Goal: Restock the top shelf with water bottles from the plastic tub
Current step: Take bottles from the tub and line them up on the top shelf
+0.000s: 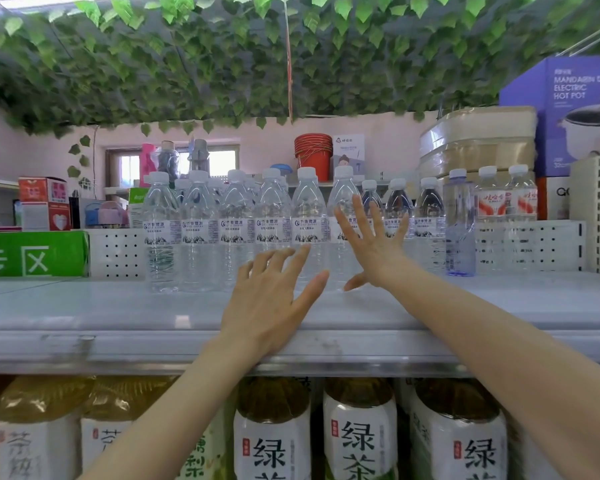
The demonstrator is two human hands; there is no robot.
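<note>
Risk first: the water bottles [236,230] stand upright in a tight front row on the top shelf [118,306]. They are tall and narrow, and each stands just beside the next. A sideways shove from either grip would likely tip one into its neighbour and send several over like dominoes. Pushing too high on a bottle could topple it backward into the row behind. A bottle knocked forward could roll across the bare shelf front and drop off the edge, past the green tea bottles [359,438] on the shelf below. To the right, a blue-tinted bottle [459,223] stands near your right forearm, where a careless sweep could catch it.

Your left grip [274,299] is spread wide and holds nothing. It is palm down above the shelf front, its fingertips [303,249] reaching the lower part of a front-row bottle; whether they touch cannot be told. Your right grip [373,247] is also spread and empty, fingers [359,209] fanned upward. Its palm faces the bottle at the right end of the front row, at or just short of contact. The plastic tub is not in view.
</note>
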